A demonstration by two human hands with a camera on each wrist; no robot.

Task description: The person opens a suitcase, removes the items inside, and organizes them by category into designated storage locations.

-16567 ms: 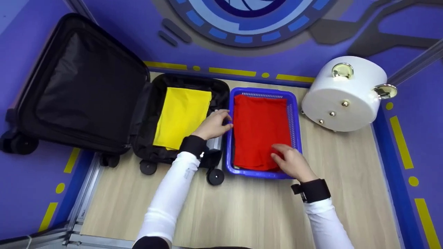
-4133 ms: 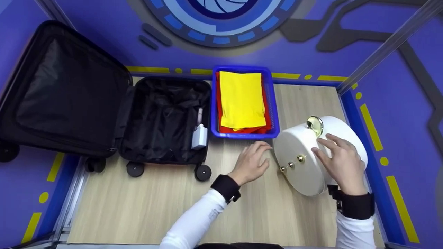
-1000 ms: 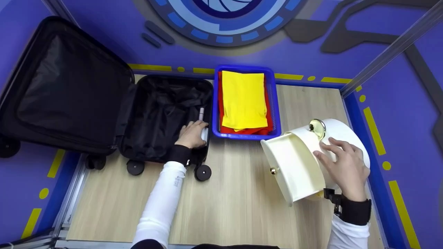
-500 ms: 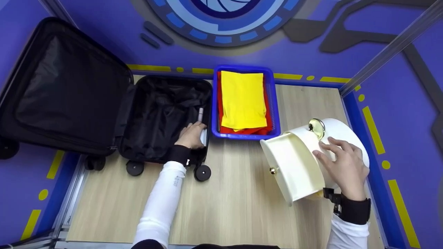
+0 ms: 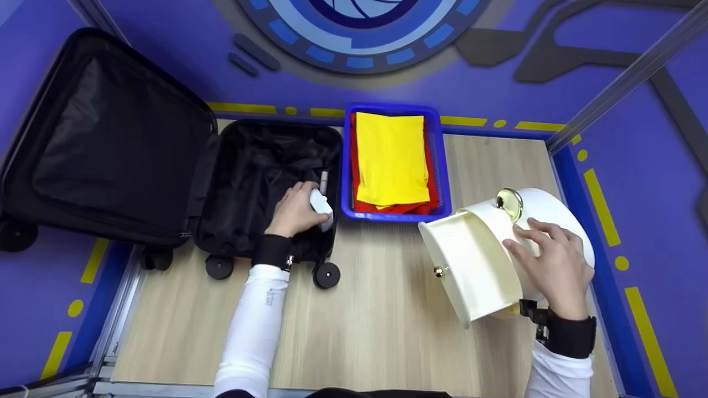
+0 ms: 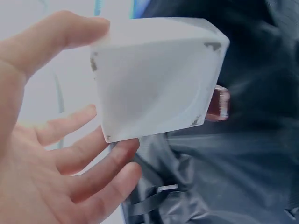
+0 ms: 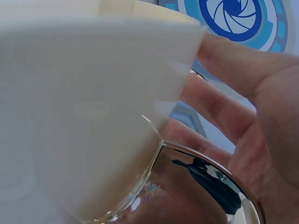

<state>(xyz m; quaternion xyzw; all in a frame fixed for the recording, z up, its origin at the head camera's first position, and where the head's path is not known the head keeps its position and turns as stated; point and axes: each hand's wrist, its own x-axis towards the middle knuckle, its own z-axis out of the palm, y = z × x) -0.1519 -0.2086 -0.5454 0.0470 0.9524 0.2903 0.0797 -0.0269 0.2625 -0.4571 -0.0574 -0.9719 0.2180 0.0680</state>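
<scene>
My left hand (image 5: 293, 213) grips a white square-sided bottle (image 5: 319, 202) over the right side of the open black suitcase (image 5: 251, 166). In the left wrist view the bottle's flat base (image 6: 154, 88) faces the camera, chipped at its corners, with the thumb on one edge and fingertips below. A pale slim tube (image 5: 324, 181) lies in the suitcase just beyond. My right hand (image 5: 556, 265) rests on the side of a white rounded cabinet (image 5: 545, 207), fingers loosely bent, thumb by its front edge. The cabinet's upper drawer (image 5: 464, 271) stands pulled out toward the left.
Between suitcase and cabinet, a blue basket (image 5: 398, 218) stands against the back wall, holding yellow cloth (image 5: 392, 160) over red cloth (image 5: 417, 209). The suitcase lid (image 5: 116, 149) leans open at left. A gold handle (image 5: 509, 203) sticks up from the cabinet near my right hand.
Over the last second my left hand has lifted and tilted the bottle; the right hand stayed put. Earlier, yellow cloth moved from suitcase to basket, basket went back, cabinet came nearer, and its drawer opened.
</scene>
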